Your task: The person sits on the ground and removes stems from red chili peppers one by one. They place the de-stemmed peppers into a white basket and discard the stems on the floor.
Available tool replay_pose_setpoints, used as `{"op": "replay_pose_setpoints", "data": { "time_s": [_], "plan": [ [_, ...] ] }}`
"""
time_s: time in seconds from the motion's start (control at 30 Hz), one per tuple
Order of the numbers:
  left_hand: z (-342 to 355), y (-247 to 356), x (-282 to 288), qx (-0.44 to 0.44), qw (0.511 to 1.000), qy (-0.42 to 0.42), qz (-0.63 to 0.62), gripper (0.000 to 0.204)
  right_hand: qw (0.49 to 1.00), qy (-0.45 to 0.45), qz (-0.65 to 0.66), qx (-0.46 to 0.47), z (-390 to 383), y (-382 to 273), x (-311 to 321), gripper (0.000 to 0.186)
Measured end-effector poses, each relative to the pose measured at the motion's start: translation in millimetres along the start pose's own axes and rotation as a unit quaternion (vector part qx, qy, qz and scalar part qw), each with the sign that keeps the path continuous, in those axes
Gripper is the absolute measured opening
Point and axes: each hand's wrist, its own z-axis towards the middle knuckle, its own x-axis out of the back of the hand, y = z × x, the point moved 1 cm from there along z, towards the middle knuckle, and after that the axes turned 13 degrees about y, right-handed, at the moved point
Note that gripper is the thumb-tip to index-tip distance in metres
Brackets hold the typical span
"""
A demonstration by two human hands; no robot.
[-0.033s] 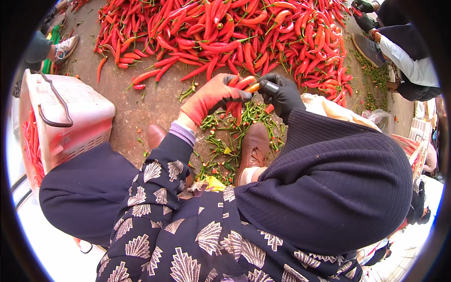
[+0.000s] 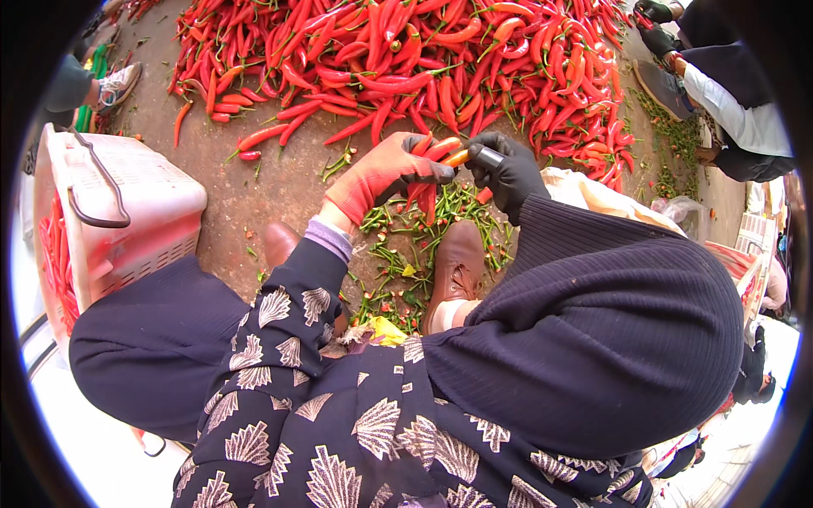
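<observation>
My left hand [image 2: 381,176], in an orange-red glove with dark fingers, is closed around several red chili peppers [image 2: 442,149]. One orange chili pepper [image 2: 457,158] points from it toward my right hand [image 2: 511,173]. That hand wears a black glove, and its fingers pinch at the chili's end. A shiny silver band or small metal piece [image 2: 488,157] sits at its fingers; its exact kind is unclear. Both hands meet above a litter of green chili stems [image 2: 398,245] on the ground, between my brown shoes [image 2: 457,262].
A large heap of red chilies [image 2: 406,59] spreads ahead. At the left stands a pale plastic crate [image 2: 161,199] with a dark handle and chilies inside. A cream sack [image 2: 593,193] lies beyond my right knee. Other people's gloved hand [image 2: 660,41] and shoe [image 2: 118,86] show at the edges.
</observation>
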Motion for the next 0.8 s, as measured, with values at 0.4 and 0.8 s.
{"op": "replay_pose_setpoints", "data": {
  "time_s": [0.4, 0.8],
  "plan": [
    [27.4, -46.5, 1.0, -0.024, 0.973, 0.223, 0.055, 0.021, 0.715, -0.040, -0.399, 0.573, -41.4, -2.3, -24.3, 0.026],
    [34.3, -31.4, 71.7, -0.087, 0.963, 0.021, -0.255, 0.016, 0.875, -0.244, -0.382, 0.171, -64.8, 21.1, 31.3, 0.026]
  ]
}}
